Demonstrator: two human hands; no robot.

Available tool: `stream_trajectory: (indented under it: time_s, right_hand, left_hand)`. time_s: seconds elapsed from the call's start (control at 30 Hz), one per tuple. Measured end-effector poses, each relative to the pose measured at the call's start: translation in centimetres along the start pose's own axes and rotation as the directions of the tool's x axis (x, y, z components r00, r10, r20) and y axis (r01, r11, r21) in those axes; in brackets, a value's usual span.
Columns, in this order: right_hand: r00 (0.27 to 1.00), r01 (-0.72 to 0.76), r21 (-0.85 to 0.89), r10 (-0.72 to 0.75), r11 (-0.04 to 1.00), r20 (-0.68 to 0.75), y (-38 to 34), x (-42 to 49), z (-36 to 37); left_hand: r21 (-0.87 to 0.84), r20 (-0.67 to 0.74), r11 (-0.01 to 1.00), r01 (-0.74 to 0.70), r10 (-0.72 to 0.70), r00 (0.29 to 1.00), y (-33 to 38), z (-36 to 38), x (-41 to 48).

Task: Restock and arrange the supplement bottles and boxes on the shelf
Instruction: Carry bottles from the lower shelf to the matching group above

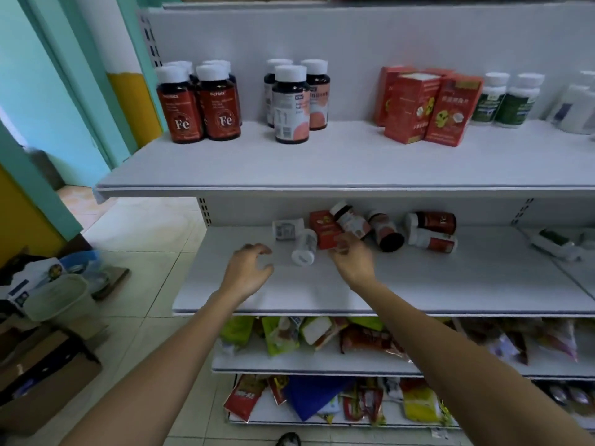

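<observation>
Your left hand (248, 268) hovers over the middle shelf (450, 284) with its fingers spread and loosely curled, holding nothing. Just to its right, between your two hands, a white bottle (304, 249) lies on its side with the cap toward you. Your right hand (352, 257) reaches to the near corner of a red box (323, 227) lying flat just beyond it. The fingers (342, 244) are curled there and blurred, so you cannot tell whether they pinch the box or only touch it. Beyond your left hand and left of the box sits a small white pack (285, 229). Just past your right hand a dark pink-label bottle (351, 220) lies tilted against the box, and to the right of that hand another dark bottle (386, 235) lies with its base toward you. Farther right, two Fe bottles (433, 222) lie on their sides, one in front of the other. On the upper shelf (322, 162), well above both hands, upright Fe bottles (199, 107) stand up-left of your left hand. A pink-label group (291, 101) stands roughly above the gap between your hands. Red cartons (421, 107) and green-label bottles (505, 101) stand up-right of your right hand.
</observation>
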State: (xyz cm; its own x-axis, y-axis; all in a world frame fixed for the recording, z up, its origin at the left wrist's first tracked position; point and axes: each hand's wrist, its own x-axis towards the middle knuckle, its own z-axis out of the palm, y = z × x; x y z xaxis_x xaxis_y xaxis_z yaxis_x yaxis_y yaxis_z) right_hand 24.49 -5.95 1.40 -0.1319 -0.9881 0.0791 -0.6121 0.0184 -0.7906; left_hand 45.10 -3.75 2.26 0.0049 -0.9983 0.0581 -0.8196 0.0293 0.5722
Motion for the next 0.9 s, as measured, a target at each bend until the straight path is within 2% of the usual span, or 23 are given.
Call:
stream_trajectory:
  time_s: [0.17,0.23,0.33,0.43,0.5,0.57,0.7,0.83,0.9]
  right_hand:
    - [0.997,0.008,-0.068,-0.003,0.998,0.077,0.5,5.5,6.6]
    - [0.996,0.012,-0.089,-0.003,0.996,0.094,0.7,7.5,8.7]
    - [0.992,0.045,-0.182,-0.023,0.982,0.125,1.3,9.8,10.7]
    - [0.994,0.070,-0.282,-0.043,0.957,0.102,1.1,10.8,10.6]
    - [0.989,0.108,-0.278,-0.074,0.954,0.130,1.5,11.2,10.6]
    - [0.981,0.156,-0.259,-0.120,0.953,0.151,1.9,11.2,10.5]
    - [0.962,0.224,-0.363,-0.145,0.905,0.232,3.0,10.2,9.8]
    - [0.959,0.145,-0.356,-0.042,0.923,0.280,3.9,8.2,8.1]
    - [0.953,0.067,-0.384,0.055,0.921,0.299,4.3,7.0,7.4]
  left_hand:
    - [0.120,-0.005,0.991,-0.065,0.066,0.998,-2.0,1.9,7.9]
    - [0.173,0.017,0.972,-0.162,0.161,0.987,-2.5,3.2,10.3]
    - [0.254,0.151,0.925,-0.281,0.249,0.957,-3.4,5.1,14.3]
    - [0.343,0.320,0.888,-0.306,0.196,0.927,-3.6,6.6,16.7]
    - [0.441,0.381,0.842,-0.312,0.140,0.914,-3.4,7.4,17.6]
    - [0.466,0.362,0.847,-0.256,0.082,0.929,-3.1,7.6,17.8]
    - [0.390,0.272,0.915,-0.100,-0.011,0.962,-4.2,7.5,17.6]
    - [0.324,0.251,0.945,-0.036,-0.049,0.967,-4.5,7.3,14.6]
    - [0.159,0.288,0.982,0.101,-0.144,0.947,-4.6,6.8,12.5]
